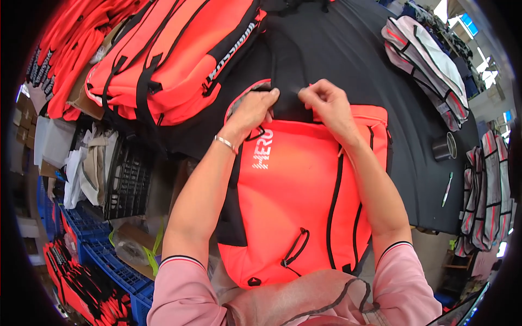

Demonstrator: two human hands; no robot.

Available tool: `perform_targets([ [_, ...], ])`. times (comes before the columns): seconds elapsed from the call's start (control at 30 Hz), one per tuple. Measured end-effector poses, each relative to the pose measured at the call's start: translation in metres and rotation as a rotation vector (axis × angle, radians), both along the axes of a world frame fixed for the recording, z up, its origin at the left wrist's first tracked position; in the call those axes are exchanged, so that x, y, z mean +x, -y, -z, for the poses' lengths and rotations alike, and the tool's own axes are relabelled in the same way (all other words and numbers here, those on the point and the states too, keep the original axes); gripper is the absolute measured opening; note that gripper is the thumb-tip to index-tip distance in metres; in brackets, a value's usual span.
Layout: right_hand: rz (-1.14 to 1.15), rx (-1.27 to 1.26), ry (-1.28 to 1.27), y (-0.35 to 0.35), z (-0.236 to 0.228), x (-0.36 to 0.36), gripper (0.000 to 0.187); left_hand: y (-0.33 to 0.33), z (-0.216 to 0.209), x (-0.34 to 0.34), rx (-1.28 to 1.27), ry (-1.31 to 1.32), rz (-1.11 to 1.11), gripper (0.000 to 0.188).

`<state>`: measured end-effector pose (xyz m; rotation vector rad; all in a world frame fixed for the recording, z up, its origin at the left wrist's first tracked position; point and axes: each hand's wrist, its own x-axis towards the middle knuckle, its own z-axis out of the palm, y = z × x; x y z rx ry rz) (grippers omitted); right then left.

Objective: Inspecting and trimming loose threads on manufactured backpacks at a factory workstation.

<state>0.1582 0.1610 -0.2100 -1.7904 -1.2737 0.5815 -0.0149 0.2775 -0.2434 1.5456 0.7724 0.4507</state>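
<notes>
A bright coral-red backpack with black trim, zips and white lettering lies in front of me, its top end away from me. My left hand, a bracelet on its wrist, is closed on the black fabric at the backpack's top edge, beside a grey-lined opening. My right hand pinches the same black fabric a little to the right, thumb and fingers together. Between the two hands the black piece lies stretched. A black cord loop sits on the backpack's lower front. What the curled fingertips cover is hidden.
Another coral-red backpack lies at upper left on the black-covered table. To the right are white-grey bags, a dark cup and a toothbrush. Black and blue crates stand at left.
</notes>
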Motion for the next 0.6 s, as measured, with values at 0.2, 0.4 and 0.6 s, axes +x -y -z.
perform_targets([
  [0.2, 0.272, 0.196, -0.57, -0.034, -0.021, 0.008, 0.047, 0.033, 0.005, -0.015, 0.472, 0.083, 0.108, 0.053],
  [0.4, 0.048, 0.315, -0.433, 0.012, -0.046, -0.026, 0.053, 0.033, -0.04, -0.02, 0.012, 0.18, -0.093, 0.067],
  [0.6, 0.03, 0.343, -0.385, 0.081, -0.014, -0.084, 0.042, 0.007, -0.131, -0.001, -0.125, 0.906, -0.136, 0.045],
])
